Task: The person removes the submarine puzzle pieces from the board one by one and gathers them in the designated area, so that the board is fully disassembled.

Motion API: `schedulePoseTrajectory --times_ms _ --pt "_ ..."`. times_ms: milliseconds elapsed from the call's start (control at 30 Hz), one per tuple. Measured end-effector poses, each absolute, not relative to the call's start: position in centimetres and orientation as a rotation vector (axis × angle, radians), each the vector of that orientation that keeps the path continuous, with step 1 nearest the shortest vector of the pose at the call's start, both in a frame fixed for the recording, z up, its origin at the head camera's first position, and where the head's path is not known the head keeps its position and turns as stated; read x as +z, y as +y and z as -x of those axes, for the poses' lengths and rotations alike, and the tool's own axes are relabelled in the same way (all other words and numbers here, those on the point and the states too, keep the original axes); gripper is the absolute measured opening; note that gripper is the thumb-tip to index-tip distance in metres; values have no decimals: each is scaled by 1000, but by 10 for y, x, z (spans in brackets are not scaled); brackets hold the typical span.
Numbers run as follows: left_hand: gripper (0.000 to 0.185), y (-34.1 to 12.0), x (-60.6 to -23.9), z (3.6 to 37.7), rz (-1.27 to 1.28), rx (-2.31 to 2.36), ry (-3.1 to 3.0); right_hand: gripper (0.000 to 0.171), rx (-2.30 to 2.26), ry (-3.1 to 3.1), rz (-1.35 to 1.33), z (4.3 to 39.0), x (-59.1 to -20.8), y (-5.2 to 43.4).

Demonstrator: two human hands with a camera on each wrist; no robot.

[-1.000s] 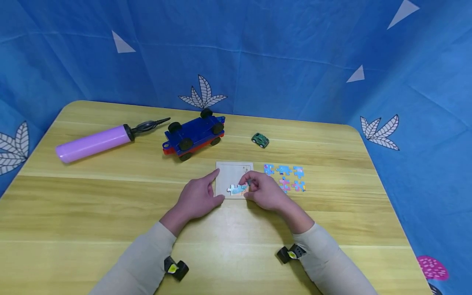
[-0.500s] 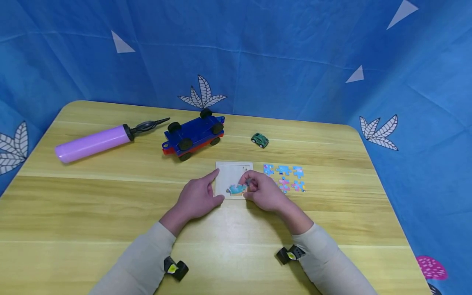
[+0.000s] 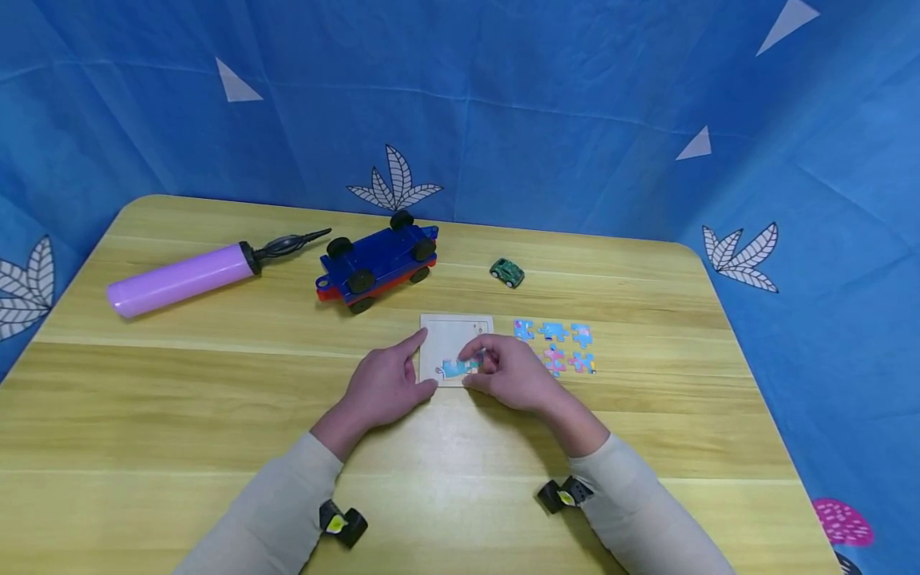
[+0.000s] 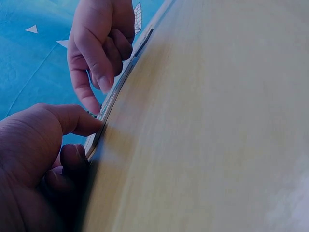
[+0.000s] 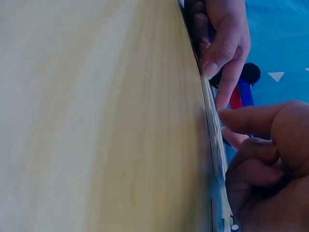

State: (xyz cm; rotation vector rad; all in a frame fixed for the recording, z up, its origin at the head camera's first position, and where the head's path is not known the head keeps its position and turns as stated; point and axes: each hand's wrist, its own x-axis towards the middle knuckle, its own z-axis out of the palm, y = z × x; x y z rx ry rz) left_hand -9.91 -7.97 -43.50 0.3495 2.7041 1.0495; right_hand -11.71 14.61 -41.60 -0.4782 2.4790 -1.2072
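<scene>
A pale square puzzle board [image 3: 449, 333] lies on the table, with light-blue jigsaw pieces [image 3: 450, 369] low on its face. My left hand [image 3: 384, 386] holds the board at its left side, forefinger along the left edge and thumb at the near corner. Over the board's right half, the fingers of my right hand [image 3: 517, 371] pinch a blue jigsaw piece, mostly hidden beneath them. Both wrist views look almost edge-on along the board, where the left thumb [image 4: 89, 126] and right thumb [image 5: 236, 118] meet its near edge.
Several loose jigsaw pieces [image 3: 553, 331] lie in two rows right of the board. Behind it stands a small green toy car [image 3: 507, 272]. An overturned blue and red toy vehicle [image 3: 381, 257] and a purple hand pump [image 3: 183, 279] lie at the back left.
My right hand has shifted slightly left over the board, and the light-blue pieces there have slid a little left with it. My left hand keeps its place.
</scene>
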Motion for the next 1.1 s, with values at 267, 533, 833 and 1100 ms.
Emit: schedulePoseTrajectory --times_ms 267,533,833,1100 --pt "80 -79 -436 100 -330 1041 2699 24 -1184 2517 420 120 -416 140" --pt "82 -79 -435 99 -326 1043 2700 23 -1209 2513 409 123 -418 138" --pt "81 -79 -436 100 -330 1043 2700 24 -1170 2493 457 125 -416 137" --pt "81 -79 -435 99 -344 1050 2706 22 -1148 2499 436 126 -416 135"
